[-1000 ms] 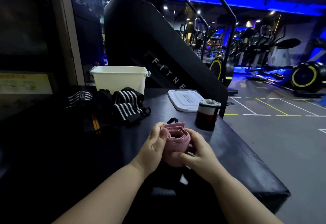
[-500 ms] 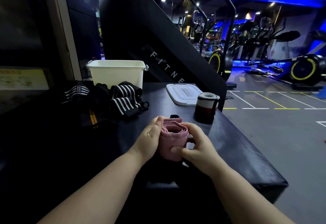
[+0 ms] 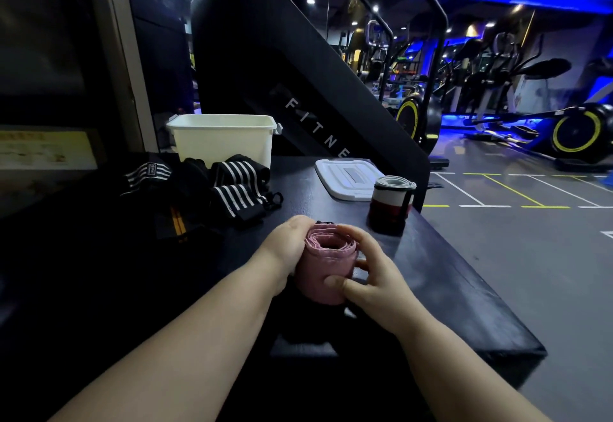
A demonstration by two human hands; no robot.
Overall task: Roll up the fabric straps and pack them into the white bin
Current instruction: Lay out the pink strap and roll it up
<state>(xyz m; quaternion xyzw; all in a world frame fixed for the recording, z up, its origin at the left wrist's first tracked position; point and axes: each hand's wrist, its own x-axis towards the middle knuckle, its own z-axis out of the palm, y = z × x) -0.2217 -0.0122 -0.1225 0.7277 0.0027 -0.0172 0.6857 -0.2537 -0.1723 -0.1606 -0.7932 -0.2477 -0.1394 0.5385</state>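
Both hands are on the same thing: left hand (image 3: 288, 249) is cupped round the left side of the pink strap roll (image 3: 326, 272), and right hand (image 3: 371, 275) wraps the other side with its thumb pressed on the front. So both are gripping it and neither is free. The roll stands on end, long axis upright, coil end facing up at the camera. It's down at the dark surface (image 3: 447, 289), but I can't tell if its bottom actually touches. Measured from the white bin (image 3: 222, 141), the roll is well on the near side and a bit to the right.

What matters for the next move is that the bin sits ahead and to the left of the hands, open top up, so the left hand is the nearer one. My guess is the rolling is basically finished and what's left is a carry forward-left and a drop in. I'd keep the squeeze on, or the outer wrap could spring loose.

Loose black striped straps (image 3: 238, 189) lie in a heap right against the bin's near side, so the carry would pass over them. They look unrolled, so plenty of the job remains. Right of the bin a white lid (image 3: 345, 177) lies flat. Just nearer than that, a red and white roll (image 3: 391, 206) stands on end, done but not packed. Behind the bin is a black stair machine (image 3: 298, 73).
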